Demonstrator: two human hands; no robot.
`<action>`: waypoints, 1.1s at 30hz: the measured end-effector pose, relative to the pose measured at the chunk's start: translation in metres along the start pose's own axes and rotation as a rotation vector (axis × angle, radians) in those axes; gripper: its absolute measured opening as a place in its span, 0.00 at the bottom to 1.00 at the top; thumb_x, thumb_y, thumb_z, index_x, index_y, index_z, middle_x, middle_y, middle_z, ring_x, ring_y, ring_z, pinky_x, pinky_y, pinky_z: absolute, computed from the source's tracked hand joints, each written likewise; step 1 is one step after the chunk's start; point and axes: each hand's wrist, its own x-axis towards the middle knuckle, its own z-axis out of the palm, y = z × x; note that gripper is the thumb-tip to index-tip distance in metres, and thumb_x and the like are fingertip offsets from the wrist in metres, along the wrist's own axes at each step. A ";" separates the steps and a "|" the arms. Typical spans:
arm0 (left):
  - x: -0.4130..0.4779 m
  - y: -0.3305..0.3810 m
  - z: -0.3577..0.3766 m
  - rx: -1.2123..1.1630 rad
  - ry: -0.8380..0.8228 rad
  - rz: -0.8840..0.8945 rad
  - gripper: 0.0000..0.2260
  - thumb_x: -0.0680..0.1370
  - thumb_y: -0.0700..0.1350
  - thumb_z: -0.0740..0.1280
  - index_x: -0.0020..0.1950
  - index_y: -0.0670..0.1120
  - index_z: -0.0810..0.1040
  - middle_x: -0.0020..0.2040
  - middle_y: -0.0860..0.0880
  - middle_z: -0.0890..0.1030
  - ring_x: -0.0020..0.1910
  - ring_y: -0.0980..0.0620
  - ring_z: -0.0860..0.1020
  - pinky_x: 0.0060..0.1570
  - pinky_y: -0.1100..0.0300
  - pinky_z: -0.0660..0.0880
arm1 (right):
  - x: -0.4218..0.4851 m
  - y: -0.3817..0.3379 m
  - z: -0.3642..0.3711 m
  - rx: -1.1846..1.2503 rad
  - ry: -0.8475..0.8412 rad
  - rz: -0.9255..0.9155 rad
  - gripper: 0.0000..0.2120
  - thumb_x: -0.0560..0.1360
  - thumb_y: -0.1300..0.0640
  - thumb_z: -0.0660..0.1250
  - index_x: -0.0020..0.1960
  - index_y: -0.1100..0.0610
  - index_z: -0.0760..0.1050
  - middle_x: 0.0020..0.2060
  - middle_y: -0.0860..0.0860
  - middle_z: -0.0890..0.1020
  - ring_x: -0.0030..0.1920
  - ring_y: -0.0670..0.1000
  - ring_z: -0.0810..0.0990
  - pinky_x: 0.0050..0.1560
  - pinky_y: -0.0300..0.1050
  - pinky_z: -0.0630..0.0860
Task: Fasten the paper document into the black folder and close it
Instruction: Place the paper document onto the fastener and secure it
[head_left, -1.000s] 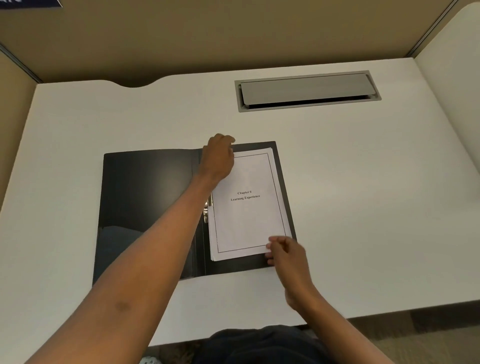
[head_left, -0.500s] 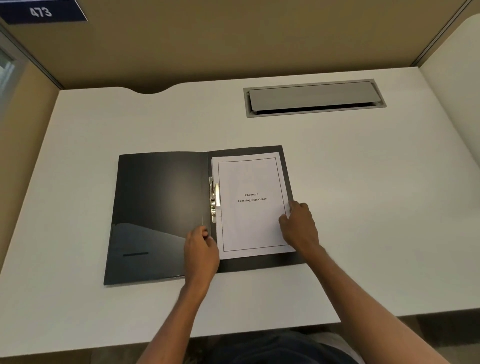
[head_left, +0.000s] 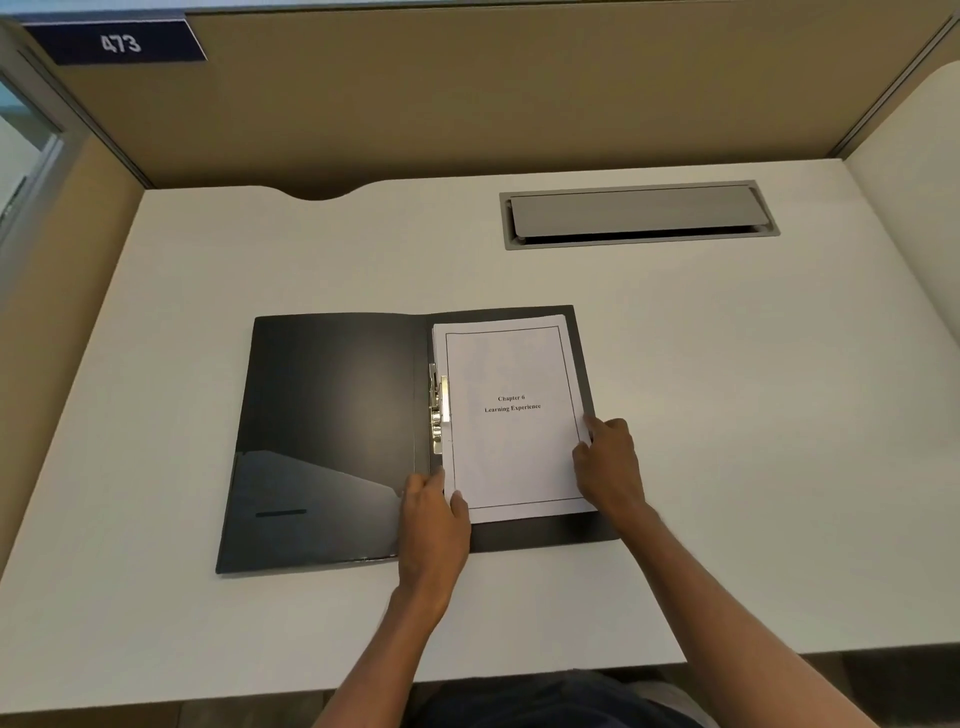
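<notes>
The black folder (head_left: 332, 441) lies open on the white table (head_left: 753, 415), its paper document (head_left: 511, 415) stacked on the right leaf, long axis running away from me. My left hand (head_left: 434, 525) pinches the stack's near left corner, fingers (head_left: 457, 504) clamped on the paper; my right hand (head_left: 608, 467) presses the right edge, fingers curled onto it. The metal clip (head_left: 438, 410) sits at the spine, straight ahead of my left hand, the nearer one to work it, I judge
</notes>
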 end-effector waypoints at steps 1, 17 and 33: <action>0.000 0.000 0.001 0.001 -0.004 0.000 0.15 0.84 0.44 0.65 0.70 0.45 0.78 0.60 0.47 0.77 0.57 0.49 0.78 0.58 0.60 0.77 | 0.001 0.002 0.000 0.000 -0.001 -0.006 0.22 0.80 0.64 0.58 0.74 0.61 0.68 0.62 0.58 0.71 0.61 0.60 0.74 0.57 0.52 0.76; 0.002 -0.004 0.000 -0.028 -0.020 -0.024 0.20 0.83 0.45 0.66 0.76 0.46 0.73 0.66 0.47 0.76 0.61 0.47 0.79 0.63 0.55 0.78 | 0.006 0.018 0.008 0.051 0.028 -0.078 0.25 0.80 0.63 0.64 0.77 0.59 0.66 0.59 0.55 0.72 0.55 0.57 0.77 0.58 0.48 0.75; 0.005 -0.008 -0.007 -0.032 -0.051 -0.038 0.20 0.83 0.47 0.67 0.75 0.46 0.74 0.68 0.47 0.76 0.63 0.47 0.79 0.64 0.55 0.77 | 0.006 0.020 0.012 0.058 0.014 -0.090 0.27 0.79 0.61 0.67 0.76 0.57 0.66 0.60 0.55 0.72 0.56 0.55 0.77 0.59 0.47 0.75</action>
